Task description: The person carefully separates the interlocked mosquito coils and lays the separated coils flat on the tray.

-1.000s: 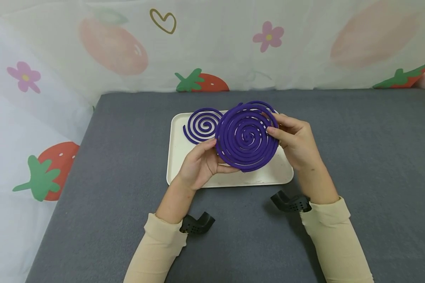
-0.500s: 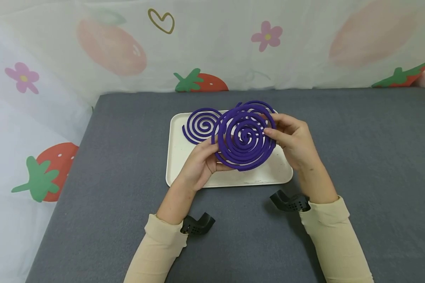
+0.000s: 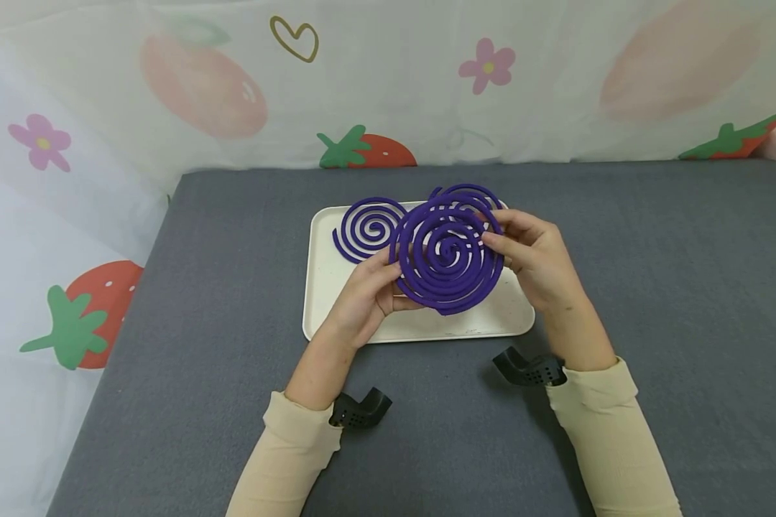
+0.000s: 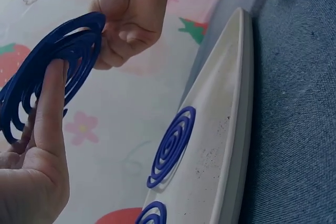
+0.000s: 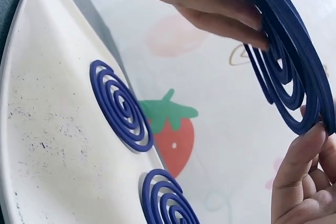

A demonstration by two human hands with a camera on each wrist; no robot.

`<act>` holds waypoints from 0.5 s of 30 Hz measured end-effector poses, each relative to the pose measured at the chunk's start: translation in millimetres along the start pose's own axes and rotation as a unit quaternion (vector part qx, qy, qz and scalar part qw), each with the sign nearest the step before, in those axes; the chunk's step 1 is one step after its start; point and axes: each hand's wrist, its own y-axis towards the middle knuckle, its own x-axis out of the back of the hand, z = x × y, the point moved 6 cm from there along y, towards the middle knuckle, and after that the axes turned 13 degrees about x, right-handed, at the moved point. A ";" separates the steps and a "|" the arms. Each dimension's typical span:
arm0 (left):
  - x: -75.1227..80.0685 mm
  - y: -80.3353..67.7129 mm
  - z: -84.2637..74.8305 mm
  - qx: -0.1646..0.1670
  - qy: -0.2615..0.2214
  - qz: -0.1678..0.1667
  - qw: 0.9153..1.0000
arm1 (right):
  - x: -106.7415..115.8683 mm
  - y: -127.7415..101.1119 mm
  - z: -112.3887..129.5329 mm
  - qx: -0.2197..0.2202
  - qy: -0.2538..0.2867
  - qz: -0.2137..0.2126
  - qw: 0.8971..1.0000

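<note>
Above white tray [image 3: 336, 316], both hands' fingers [image 3: 388, 267] pinch the purple coil [image 3: 447, 253] at opposite edges.

The held coil [image 3: 448, 260] hides most of the far coil [image 3: 467, 194] (only its top arcs show).

place: staged home-like tabletop booth | evidence: strawberry-and-flower printed cloth backdrop [image 3: 388, 79] hung behind and left of the grip | surface: grey fabric-covered bench [image 3: 653, 287]
</note>
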 end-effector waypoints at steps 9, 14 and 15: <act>-0.3 0.1 7.6 0.045 0.053 -0.020 0.997 | -4.1 -2.2 -7.1 -0.041 -0.066 0.048 0.996; 2.0 0.6 9.1 0.044 0.051 -0.019 0.998 | -6.2 -1.7 -6.6 -0.043 -0.101 0.073 0.991; 2.3 0.9 9.5 0.043 0.051 -0.017 0.998 | -6.6 -1.5 -6.2 -0.042 -0.108 0.076 0.990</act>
